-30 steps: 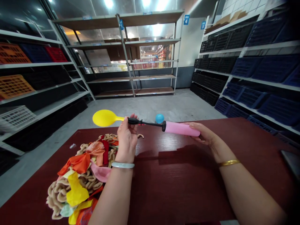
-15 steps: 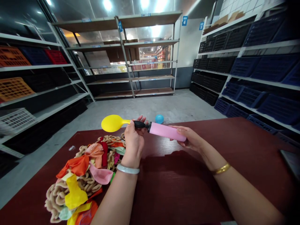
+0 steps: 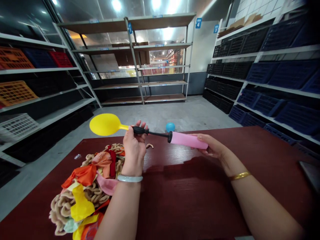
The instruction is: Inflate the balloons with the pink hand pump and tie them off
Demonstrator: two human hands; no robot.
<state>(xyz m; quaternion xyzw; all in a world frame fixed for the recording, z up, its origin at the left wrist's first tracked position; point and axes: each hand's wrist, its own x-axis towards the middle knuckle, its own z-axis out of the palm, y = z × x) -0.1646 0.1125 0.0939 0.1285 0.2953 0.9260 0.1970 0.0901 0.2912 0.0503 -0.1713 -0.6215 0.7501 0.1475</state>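
My left hand (image 3: 134, 148) is closed round the black nozzle end of a hand pump, where the neck of a partly filled yellow balloon (image 3: 105, 124) sits. My right hand (image 3: 212, 146) grips the pink pump barrel (image 3: 188, 140), which is drawn away from the nozzle so that the thin black rod shows between them. Both hands hold the pump above a dark red table (image 3: 190, 193).
A heap of flat balloons in orange, yellow, red and pink with beige looped cord (image 3: 85, 190) lies on the table at my left. A small blue balloon (image 3: 170, 126) rests on the floor beyond the table. Shelving with crates lines both sides.
Half a second ago the pink barrel was pushed up against the nozzle; now it is pulled back to the right with the rod exposed. The yellow balloon looks a little larger.
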